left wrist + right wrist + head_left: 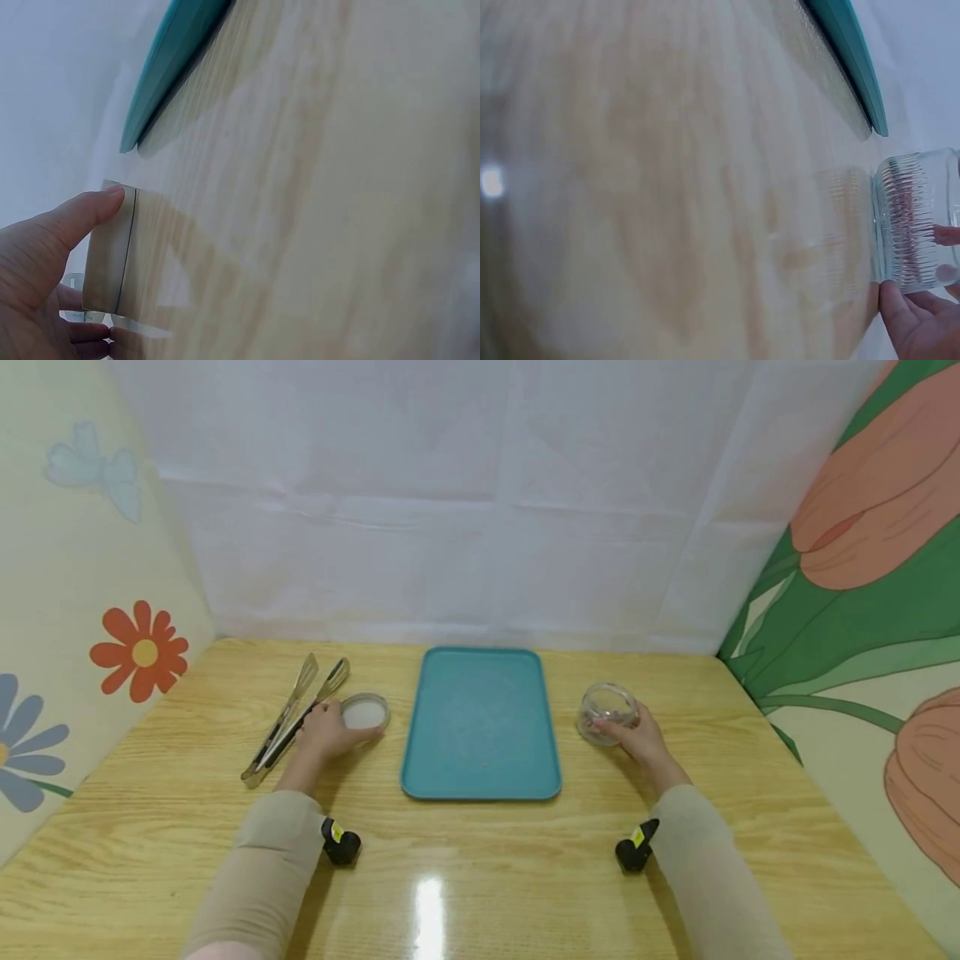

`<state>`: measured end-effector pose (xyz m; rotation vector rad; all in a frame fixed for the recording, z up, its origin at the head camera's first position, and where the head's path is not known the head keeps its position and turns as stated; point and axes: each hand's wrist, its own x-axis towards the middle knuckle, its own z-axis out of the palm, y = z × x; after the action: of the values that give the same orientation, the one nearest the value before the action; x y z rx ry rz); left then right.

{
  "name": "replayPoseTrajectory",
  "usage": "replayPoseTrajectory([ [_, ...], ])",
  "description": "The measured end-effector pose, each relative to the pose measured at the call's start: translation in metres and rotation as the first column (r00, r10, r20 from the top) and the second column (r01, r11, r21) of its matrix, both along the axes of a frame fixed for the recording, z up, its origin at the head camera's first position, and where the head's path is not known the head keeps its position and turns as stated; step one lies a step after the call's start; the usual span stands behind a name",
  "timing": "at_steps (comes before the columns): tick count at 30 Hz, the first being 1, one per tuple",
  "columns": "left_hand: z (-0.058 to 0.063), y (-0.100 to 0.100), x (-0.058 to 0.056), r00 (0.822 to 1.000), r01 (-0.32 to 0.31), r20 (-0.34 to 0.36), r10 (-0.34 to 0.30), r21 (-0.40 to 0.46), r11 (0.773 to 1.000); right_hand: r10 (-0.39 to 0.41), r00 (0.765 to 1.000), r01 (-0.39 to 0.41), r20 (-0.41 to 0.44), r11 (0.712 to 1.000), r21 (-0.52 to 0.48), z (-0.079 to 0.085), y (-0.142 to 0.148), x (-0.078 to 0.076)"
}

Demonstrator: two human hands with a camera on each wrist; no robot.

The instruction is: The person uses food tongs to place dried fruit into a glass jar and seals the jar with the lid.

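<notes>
On the left of the table, my left hand (324, 732) grips a shallow round dish (365, 713) with a white inside. The left wrist view shows the dish's beige side wall (109, 251) standing on the wood, thumb on one side and fingers on the other. Over on the right, my right hand (641, 739) holds a clear glass jar (606, 700) by its side. Ribbed walls show on the jar (909, 221) in the right wrist view, and it stands upright on the table. Something small and reddish-brown seems to be inside, too blurred to name.
Between the hands lies a flat teal tray (482, 727). Metal tongs (281, 748) with black handles lie spread on the table, just left of my left hand. A white cloth (450, 527) hangs behind the table, and painted flower panels (885, 610) stand at both sides.
</notes>
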<state>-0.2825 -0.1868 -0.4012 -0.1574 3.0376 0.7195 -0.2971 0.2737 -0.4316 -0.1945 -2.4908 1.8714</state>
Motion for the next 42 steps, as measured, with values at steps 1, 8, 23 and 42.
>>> replayPoseTrajectory([
  [1,0.0,0.0,0.0,1.0,-0.001,-0.002,0.001,0.0,1.0,-0.002,1.0,0.002,0.001,1.0,0.005,0.0,0.0,0.0],
  [8,0.001,0.001,0.004,1.0,-0.001,-0.01,0.001,0.016,1.0,0.056,0.997,-0.057,-0.043,0.998,-0.016,0.016,-0.01,0.014],
  [23,0.001,-0.001,0.008,0.999,0.019,-0.034,-0.019,0.026,0.999,-0.009,0.998,0.008,-0.059,1.0,-0.021,-0.001,-0.009,0.004],
  [42,0.002,-0.004,0.005,0.995,0.008,-0.097,0.015,0.232,0.973,-0.052,0.998,0.051,-0.025,0.998,-0.049,0.021,-0.022,0.018],
])
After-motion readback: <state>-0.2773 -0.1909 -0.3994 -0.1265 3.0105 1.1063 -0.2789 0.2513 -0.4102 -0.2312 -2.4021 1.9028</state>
